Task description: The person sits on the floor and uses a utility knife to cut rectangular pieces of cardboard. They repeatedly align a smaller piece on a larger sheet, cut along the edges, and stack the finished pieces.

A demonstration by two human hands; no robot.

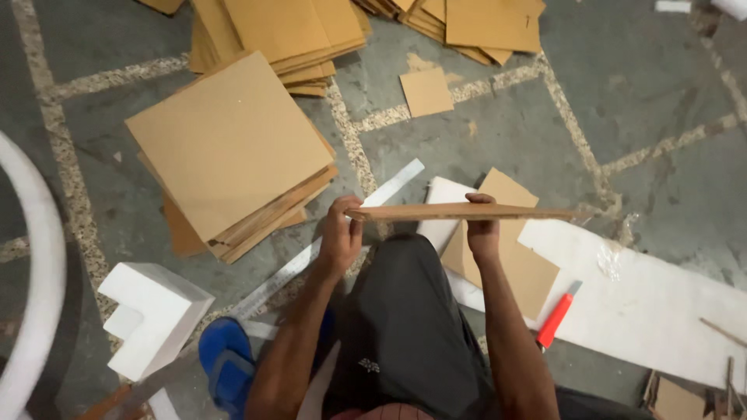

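Knee: my dark-trousered knee (405, 311) fills the near centre of my view, with a blue sandal (226, 365) on the floor to its left.
Left hand: my left hand (340, 237) is closed on the left end of the cardboard sheets (459, 211), thumb on top and fingers curled beneath.
Right hand: my right hand (482, 229) grips the same sheets near their middle, fingers wrapped over the far edge.
Held thing: the cardboard sheets are seen edge-on, lying level just beyond the knee. Their long axis runs left to right across my view. The right end sticks out well past my right hand, unsupported.
Nearer hand: both sit about equally close to me; the left holds the end, the right the middle.
Near right: a red-handled cutter (555, 317) lies on a white foam slab (646, 303), beside a loose cardboard square (513, 257) under my right forearm.
Near left: a white foam corner block (152, 315) sits apart from the sandal, and a long metal ruler (334, 237) runs diagonally under my left hand.
Far left: a fanned stack of cardboard squares (229, 144) lies just beyond the left hand.
Open room: bare grey stone floor (654, 101) lies open to the far right.
Far edge: more cardboard piles (482, 23) lie along the top.
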